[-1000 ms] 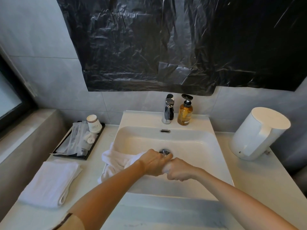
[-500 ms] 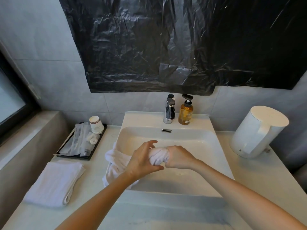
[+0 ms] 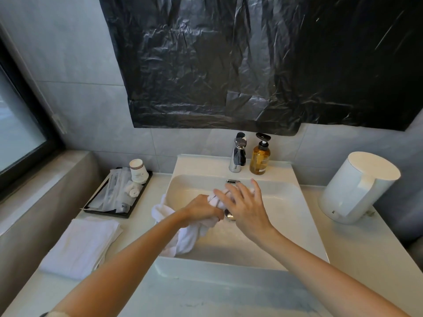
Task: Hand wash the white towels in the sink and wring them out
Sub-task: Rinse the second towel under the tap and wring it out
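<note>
The wet towel (image 3: 187, 239) is found in the sink (image 3: 206, 165), bunched into a rope at the bowl's middle. One tail is draped over the rim at 9 o'clock, taking the faucet (image 3: 238, 156) as 12. It is judged to be soft, limp and heavy with water, not fragile and not likely to slip, since the terry can be gripped well. It is best held at two points along the twisted length, close together, so that torque can be applied.

The rope is clamped in the curled fingers of the left hand (image 3: 201, 210). The right hand (image 3: 246, 208) is spread with its fingers apart over the rope's far end. It is blurred, so contact cannot be confirmed.

The drain (image 3: 229, 216) is seen just beneath the hands, so wrung water would fall into the bowl. The draped tail may drip onto the table (image 3: 366, 259) and should be drawn in.

Free room is offered inside the bowl toward 3 and 6 o'clock. At 12 the faucet and a soap bottle (image 3: 259, 160) stand near and could be knocked. A folded towel (image 3: 82, 243), seemingly dry, lies at 8 o'clock, a tray (image 3: 109, 213) at 10, and a kettle (image 3: 357, 188) well apart at 3.
</note>
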The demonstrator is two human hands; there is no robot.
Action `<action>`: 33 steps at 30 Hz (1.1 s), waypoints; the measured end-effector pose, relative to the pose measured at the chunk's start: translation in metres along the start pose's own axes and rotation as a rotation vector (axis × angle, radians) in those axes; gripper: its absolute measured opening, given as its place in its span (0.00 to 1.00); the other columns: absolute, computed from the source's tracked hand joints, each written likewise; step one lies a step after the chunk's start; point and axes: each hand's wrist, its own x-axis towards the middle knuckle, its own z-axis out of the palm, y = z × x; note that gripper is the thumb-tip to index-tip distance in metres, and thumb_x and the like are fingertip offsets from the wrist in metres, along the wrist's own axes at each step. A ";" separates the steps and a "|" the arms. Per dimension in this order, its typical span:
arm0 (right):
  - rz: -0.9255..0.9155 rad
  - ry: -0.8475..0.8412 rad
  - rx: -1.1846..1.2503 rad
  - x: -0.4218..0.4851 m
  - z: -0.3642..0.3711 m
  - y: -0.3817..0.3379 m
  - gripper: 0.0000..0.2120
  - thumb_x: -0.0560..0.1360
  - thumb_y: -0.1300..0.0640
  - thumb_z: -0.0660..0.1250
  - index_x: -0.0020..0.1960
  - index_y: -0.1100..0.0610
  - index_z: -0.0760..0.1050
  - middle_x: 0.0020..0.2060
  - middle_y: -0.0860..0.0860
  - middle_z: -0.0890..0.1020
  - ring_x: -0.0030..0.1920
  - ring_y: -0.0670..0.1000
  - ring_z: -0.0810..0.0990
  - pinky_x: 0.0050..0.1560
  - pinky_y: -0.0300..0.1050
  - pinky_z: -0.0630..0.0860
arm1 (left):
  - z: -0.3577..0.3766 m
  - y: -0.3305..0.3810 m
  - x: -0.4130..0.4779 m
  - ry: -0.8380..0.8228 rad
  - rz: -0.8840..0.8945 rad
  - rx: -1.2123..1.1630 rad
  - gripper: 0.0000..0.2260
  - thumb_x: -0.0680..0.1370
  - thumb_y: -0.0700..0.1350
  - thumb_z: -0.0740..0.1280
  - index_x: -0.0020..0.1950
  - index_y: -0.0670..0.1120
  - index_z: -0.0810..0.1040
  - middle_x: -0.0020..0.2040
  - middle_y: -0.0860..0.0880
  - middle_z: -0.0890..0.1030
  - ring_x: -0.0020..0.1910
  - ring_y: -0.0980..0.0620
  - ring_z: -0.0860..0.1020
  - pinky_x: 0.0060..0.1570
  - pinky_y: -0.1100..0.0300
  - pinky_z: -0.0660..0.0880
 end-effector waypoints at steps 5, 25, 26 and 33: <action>-0.090 -0.040 -0.044 0.013 0.010 0.003 0.24 0.60 0.58 0.75 0.56 0.54 0.75 0.37 0.51 0.78 0.33 0.54 0.75 0.39 0.49 0.67 | -0.001 0.004 0.001 -0.178 -0.033 0.017 0.08 0.68 0.46 0.73 0.43 0.45 0.79 0.39 0.48 0.81 0.38 0.50 0.78 0.41 0.60 0.74; 0.488 -1.063 0.882 -0.005 0.003 -0.009 0.26 0.64 0.52 0.70 0.60 0.58 0.74 0.53 0.55 0.80 0.51 0.54 0.80 0.41 0.47 0.73 | 0.018 -0.025 0.021 0.085 0.727 1.336 0.28 0.79 0.56 0.61 0.76 0.51 0.56 0.49 0.43 0.82 0.42 0.40 0.81 0.38 0.56 0.67; 0.477 -1.073 0.880 -0.004 0.001 -0.008 0.24 0.65 0.53 0.70 0.60 0.59 0.74 0.53 0.55 0.80 0.52 0.55 0.80 0.42 0.46 0.73 | 0.016 -0.026 0.021 0.092 0.750 1.304 0.28 0.79 0.56 0.62 0.75 0.50 0.56 0.48 0.43 0.83 0.40 0.40 0.81 0.37 0.57 0.66; 0.382 -0.801 0.633 0.003 -0.017 0.013 0.14 0.63 0.49 0.69 0.48 0.49 0.75 0.40 0.47 0.81 0.40 0.52 0.78 0.32 0.41 0.68 | 0.015 -0.043 0.007 0.324 0.698 0.709 0.40 0.67 0.60 0.74 0.74 0.54 0.61 0.57 0.48 0.81 0.53 0.47 0.78 0.55 0.54 0.73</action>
